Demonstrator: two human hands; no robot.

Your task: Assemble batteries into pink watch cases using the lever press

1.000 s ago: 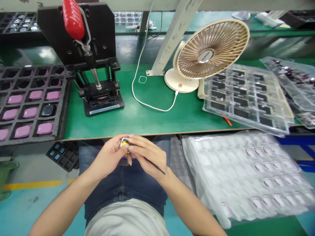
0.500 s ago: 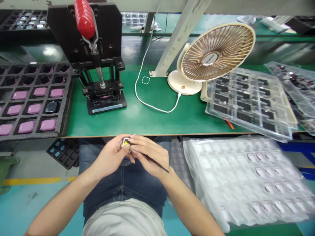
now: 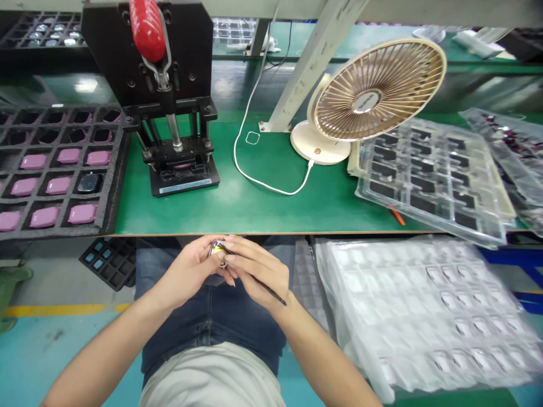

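- The green bench (image 3: 263, 203) carries a black hand press (image 3: 169, 96), a fan (image 3: 373, 93) and a clear tray (image 3: 432, 175) — a bare strip runs along its front edge.
- Just below that edge, over the lap, the left hand (image 3: 190, 271) pinches a small yellow-and-metal part (image 3: 218, 249).
- The right hand (image 3: 257, 271) grips a thin black tool (image 3: 258, 280) — tip on the part.

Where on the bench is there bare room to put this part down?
Bare green mat lies between the press and the clear tray, in front of the fan cable. The foam tray crowds the left end, and stacked trays the right.
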